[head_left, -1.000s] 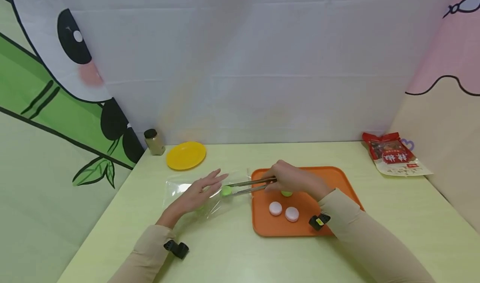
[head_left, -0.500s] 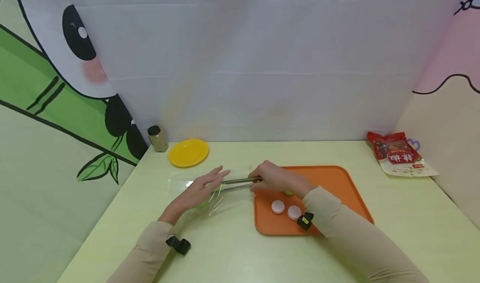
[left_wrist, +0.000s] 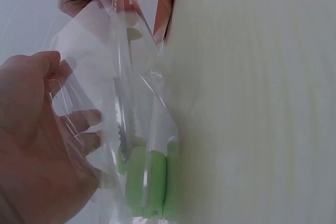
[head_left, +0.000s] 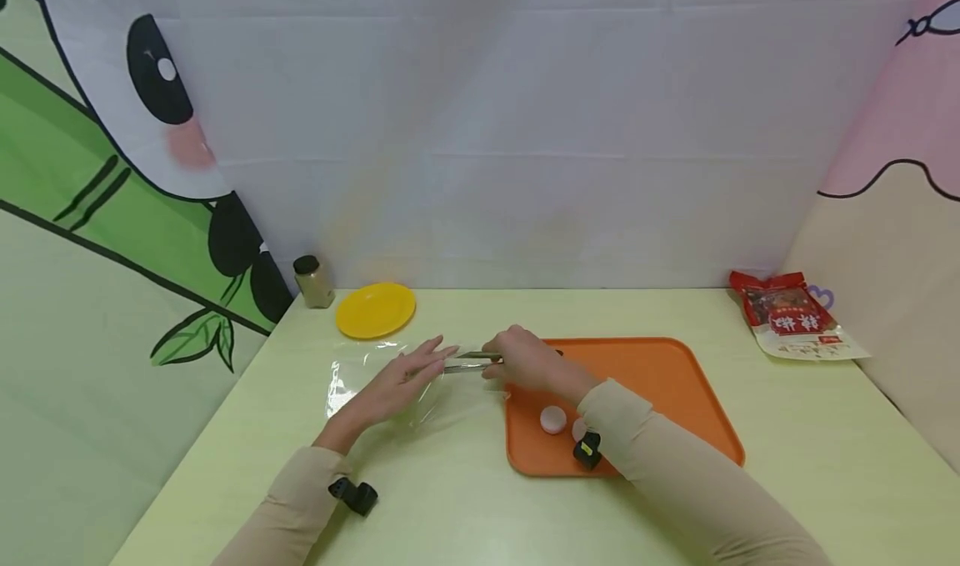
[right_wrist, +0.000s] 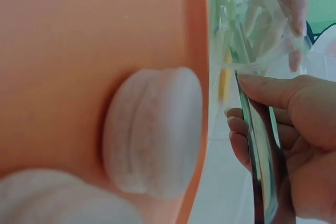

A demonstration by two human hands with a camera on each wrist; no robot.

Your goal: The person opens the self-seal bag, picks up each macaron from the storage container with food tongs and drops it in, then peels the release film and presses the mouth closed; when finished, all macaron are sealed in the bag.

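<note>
Silvery metal tongs (right_wrist: 265, 182) gripped in the right hand (head_left: 528, 359), lengthwise right to left, from beside the orange rectangular tray (head_left: 637, 383) into the clear plastic bag (head_left: 337, 389). Inside, near the tongs' tips: disc-shaped green macarons (left_wrist: 144, 182), closer to the left hand (head_left: 397, 385), straight-fingered against the film.

clear plastic bag (left_wrist: 144, 108) spread left of the orange tray (head_left: 660, 391), touched by the left hand (head_left: 393, 389), green macarons (left_wrist: 147, 182) enclosed, metal tongs (right_wrist: 257, 135) gripped by the right hand (head_left: 534, 362) and inserted, serrated end first, two pale pink macarons (head_left: 553, 419) set on the tray
</note>
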